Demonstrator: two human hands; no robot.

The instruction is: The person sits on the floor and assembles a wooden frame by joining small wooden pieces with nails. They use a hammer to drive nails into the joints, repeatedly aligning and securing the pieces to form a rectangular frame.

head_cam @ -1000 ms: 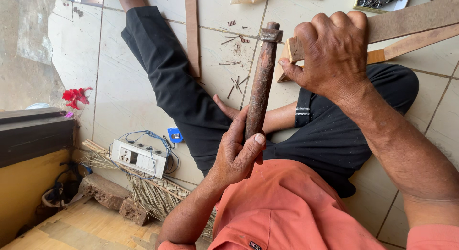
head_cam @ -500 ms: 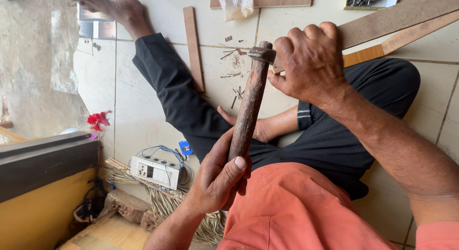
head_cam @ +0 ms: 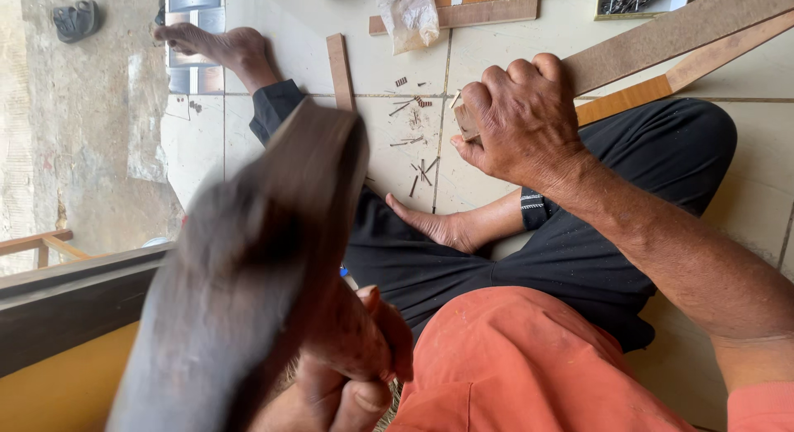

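From my remote seat, the biggest thing in view is the pale tiled floor [head_cam: 513, 60], where the person sits cross-legged in black trousers [head_cam: 628, 233] and an orange shirt [head_cam: 529, 366]. Across the top right lie 2 long brown wooden strips [head_cam: 662, 31], one paler than the other, and a shorter flat wooden slat [head_cam: 339, 60] lies upright in the frame near the outstretched bare foot [head_cam: 215, 45].

Next in size is the dark brown wooden-handled hammer [head_cam: 256, 258], raised close to the camera and heavily blurred — I judge it to be mid-swing, though I cannot see its head clearly. The left hand [head_cam: 356, 366] is wrapped tight around the lower end of the handle, fingers curled closed.

The right hand [head_cam: 521, 126] is bunched over a small light-brown wooden block [head_cam: 467, 122], pinching it between thumb and curled fingers against the end of the paler strip. Whether a nail stands under those fingers I cannot tell; the hand hides it.

Smallest are the loose dark nails [head_cam: 418, 163] scattered on the tile just left of the right hand, with a clear plastic bag [head_cam: 409, 14] beyond them.

As for progress, my judgement is that the joining work is at an early or middle point — the block is positioned and held, the hammer is up, but no finished joint shows, and many nails lie unused.
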